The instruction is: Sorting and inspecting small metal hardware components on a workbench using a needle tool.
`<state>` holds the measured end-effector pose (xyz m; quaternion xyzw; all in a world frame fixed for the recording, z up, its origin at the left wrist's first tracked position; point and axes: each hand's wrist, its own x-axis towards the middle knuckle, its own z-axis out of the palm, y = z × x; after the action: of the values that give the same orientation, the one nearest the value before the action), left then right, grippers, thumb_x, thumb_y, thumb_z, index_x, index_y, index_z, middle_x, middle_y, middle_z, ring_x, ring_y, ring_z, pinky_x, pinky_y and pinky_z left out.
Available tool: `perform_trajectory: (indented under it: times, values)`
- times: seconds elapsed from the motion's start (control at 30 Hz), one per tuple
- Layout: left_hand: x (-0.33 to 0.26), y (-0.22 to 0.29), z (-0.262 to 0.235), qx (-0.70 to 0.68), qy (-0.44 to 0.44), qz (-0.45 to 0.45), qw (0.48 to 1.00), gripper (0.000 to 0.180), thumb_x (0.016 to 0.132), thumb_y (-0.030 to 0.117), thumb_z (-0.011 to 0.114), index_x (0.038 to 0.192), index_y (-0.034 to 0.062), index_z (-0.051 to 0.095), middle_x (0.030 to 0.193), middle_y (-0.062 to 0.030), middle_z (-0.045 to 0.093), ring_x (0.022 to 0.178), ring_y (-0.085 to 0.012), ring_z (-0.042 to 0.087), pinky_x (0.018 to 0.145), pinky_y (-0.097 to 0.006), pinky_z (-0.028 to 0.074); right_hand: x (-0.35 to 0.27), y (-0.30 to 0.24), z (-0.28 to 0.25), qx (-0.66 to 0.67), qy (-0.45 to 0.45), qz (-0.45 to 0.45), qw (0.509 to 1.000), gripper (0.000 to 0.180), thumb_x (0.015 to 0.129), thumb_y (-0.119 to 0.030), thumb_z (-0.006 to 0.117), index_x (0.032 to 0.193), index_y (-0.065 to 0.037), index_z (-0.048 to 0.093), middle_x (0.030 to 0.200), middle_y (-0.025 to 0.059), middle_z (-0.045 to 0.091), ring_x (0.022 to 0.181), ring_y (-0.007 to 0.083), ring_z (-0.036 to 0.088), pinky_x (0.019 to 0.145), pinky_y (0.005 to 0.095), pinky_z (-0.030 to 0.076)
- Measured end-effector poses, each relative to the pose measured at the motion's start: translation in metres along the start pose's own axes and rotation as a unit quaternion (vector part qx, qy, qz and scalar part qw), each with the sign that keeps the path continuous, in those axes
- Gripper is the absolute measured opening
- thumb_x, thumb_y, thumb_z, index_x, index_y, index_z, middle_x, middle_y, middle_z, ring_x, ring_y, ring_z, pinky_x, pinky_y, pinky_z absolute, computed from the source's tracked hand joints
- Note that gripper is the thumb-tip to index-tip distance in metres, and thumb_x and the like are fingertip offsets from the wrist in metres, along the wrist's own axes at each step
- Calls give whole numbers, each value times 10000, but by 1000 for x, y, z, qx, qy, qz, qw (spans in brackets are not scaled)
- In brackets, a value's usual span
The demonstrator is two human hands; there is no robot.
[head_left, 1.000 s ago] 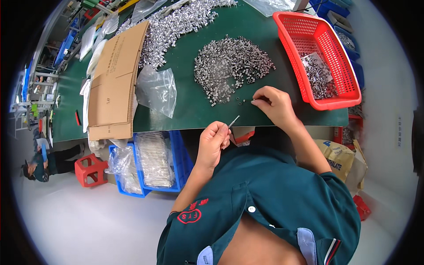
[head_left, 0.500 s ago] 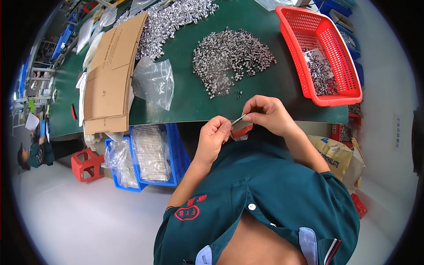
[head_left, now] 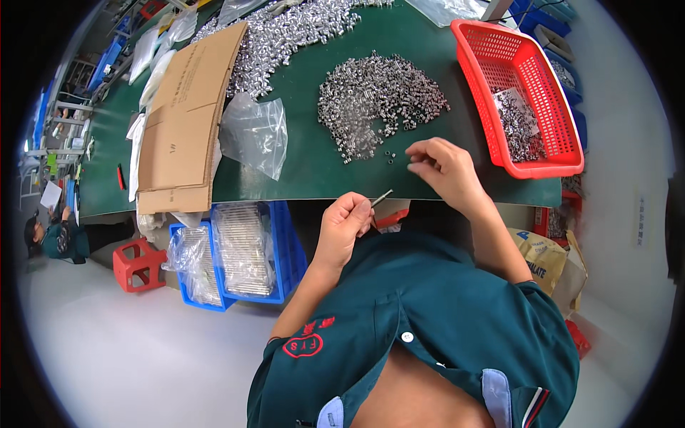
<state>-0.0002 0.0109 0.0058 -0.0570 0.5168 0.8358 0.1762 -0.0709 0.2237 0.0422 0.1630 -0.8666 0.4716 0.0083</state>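
Just below the table's front edge, my left hand (head_left: 346, 222) pinches a thin metal rod (head_left: 382, 197). The rod's slim tip slants up to the right; its other end is hidden in my fingers. To the right and a little farther off, my right hand (head_left: 446, 171) hovers over the front of the green table (head_left: 307, 182). Its thumb and forefinger are apart, with nothing visible between them. Beyond it spreads a heap of small ring-like metal parts (head_left: 382, 93). A couple of loose rings (head_left: 390, 155) lie at the heap's near edge.
A red perforated basket (head_left: 487, 107) with small metal parts stands at the right. Flattened cardboard (head_left: 189, 121) and a clear plastic bag (head_left: 255, 135) lie at the left. Shinier metal parts (head_left: 285, 36) are piled behind. Blue crates (head_left: 283, 250) of bagged rods sit below the table.
My right hand has come away from the rod's tip, moving up over the table, and its fingers have parted. My left hand still holds the rod in nearly the same place.
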Motion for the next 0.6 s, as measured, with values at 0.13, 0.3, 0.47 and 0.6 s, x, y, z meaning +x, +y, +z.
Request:
perform_trajectory:
  times: [0.13, 0.3, 0.47, 0.6]
  values:
    - [0, 0, -3, -4, 8, 12, 1000, 183, 931, 165, 532, 808, 30, 519, 595, 16, 436, 519, -58, 385, 498, -199, 309, 7, 9, 11, -66, 19, -58, 996, 151, 707, -52, 680, 851, -44, 634, 807, 100, 607, 734, 275, 609, 647, 350, 501]
    - [-1, 0, -4, -19, 21, 8, 1000, 182, 932, 164, 530, 810, 29, 518, 597, 17, 433, 516, -54, 380, 491, -199, 303, 15, 12, 27, -130, 55, -65, 988, 110, 716, -88, 681, 817, -64, 644, 776, 80, 602, 743, 266, 607, 649, 362, 496]
    - [-2, 1, -4, -20, 31, 9, 999, 181, 932, 161, 529, 810, 28, 517, 599, 18, 430, 512, -51, 375, 487, -198, 299, 20, 13, 31, -172, 58, -48, 982, 81, 724, -110, 677, 794, -75, 656, 765, 65, 600, 747, 262, 606, 647, 365, 495]
    - [-2, 2, -4, -26, 30, 1, 999, 185, 936, 150, 518, 802, 22, 529, 596, 26, 441, 521, -45, 373, 495, -195, 305, 17, 16, 31, -170, 60, -92, 979, 70, 725, -100, 675, 784, -70, 655, 760, 61, 596, 749, 260, 604, 646, 367, 494]
